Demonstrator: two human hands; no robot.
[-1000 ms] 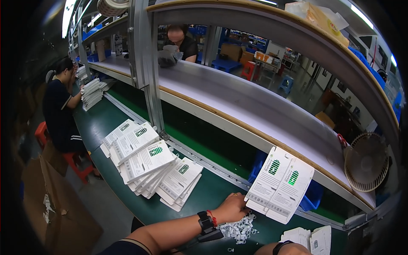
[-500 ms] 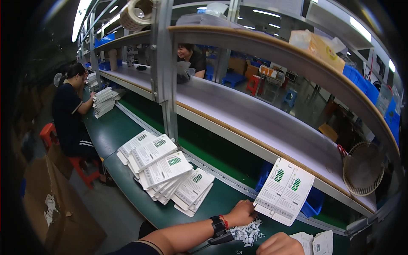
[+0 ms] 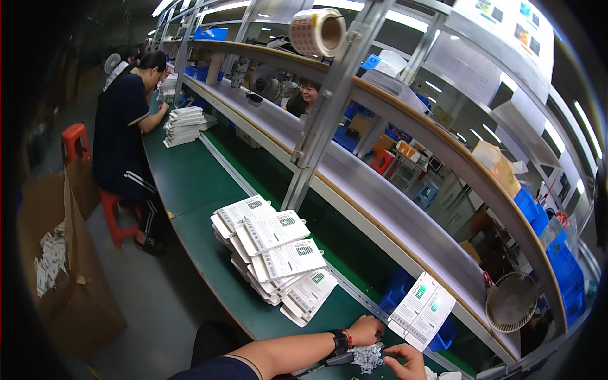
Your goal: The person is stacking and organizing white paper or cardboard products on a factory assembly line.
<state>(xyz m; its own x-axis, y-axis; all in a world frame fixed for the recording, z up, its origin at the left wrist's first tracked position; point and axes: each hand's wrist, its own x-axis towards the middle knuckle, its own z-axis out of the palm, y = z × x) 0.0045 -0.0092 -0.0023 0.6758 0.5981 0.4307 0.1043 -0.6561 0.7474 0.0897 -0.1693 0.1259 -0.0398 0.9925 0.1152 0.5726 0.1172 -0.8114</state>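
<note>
While both hands work low at the green bench's [image 3: 190, 183] near edge, the left hand [image 3: 366, 329], fingers curled shut, presses on a heap of small clear bags [image 3: 368, 356]; the right hand [image 3: 405, 361], at its four o'clock, pinches into that heap with thumb and forefinger. Two flat white cards [image 3: 421, 311] with green marks lean upright at one o'clock, probably kept within reach. More white cards [image 3: 273, 253] lie fanned at ten o'clock. A roll of labels [image 3: 318, 31] hangs overhead at twelve o'clock.
</note>
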